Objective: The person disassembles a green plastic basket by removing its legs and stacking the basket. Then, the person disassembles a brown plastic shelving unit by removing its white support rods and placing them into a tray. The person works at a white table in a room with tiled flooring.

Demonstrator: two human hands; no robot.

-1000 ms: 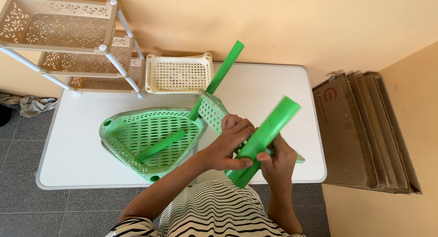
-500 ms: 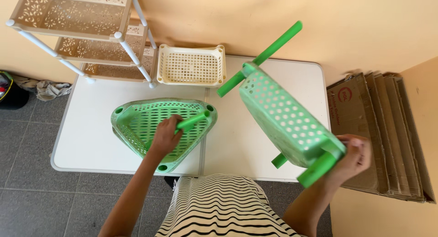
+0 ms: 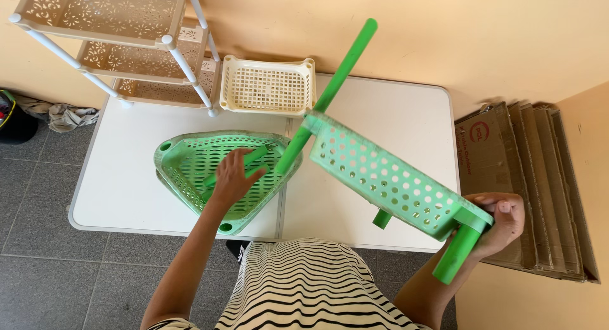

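Observation:
My right hand (image 3: 501, 222) grips the corner of a green perforated shelf tray (image 3: 387, 178) that has green tube legs fitted, one long tube (image 3: 333, 92) sticking up and away. The tray is tilted above the right side of the white table (image 3: 120, 178). My left hand (image 3: 231, 178) reaches into a stack of green triangular trays (image 3: 184, 162) lying on the table and closes around a loose green tube (image 3: 244, 162) inside it. Whether the fingers grip the tube fully is hard to tell.
A cream rectangular basket (image 3: 266, 85) sits at the table's back edge. A beige shelf rack with white poles (image 3: 120, 44) lies tipped at the back left. Flattened cardboard (image 3: 526, 171) leans by the wall on the right. A cloth (image 3: 66, 117) lies on the grey floor.
Both hands were together on a green tube of the tray assembly; the right hand has swung the assembly out to the right, and the left hand has dropped into the triangular trays onto a loose tube.

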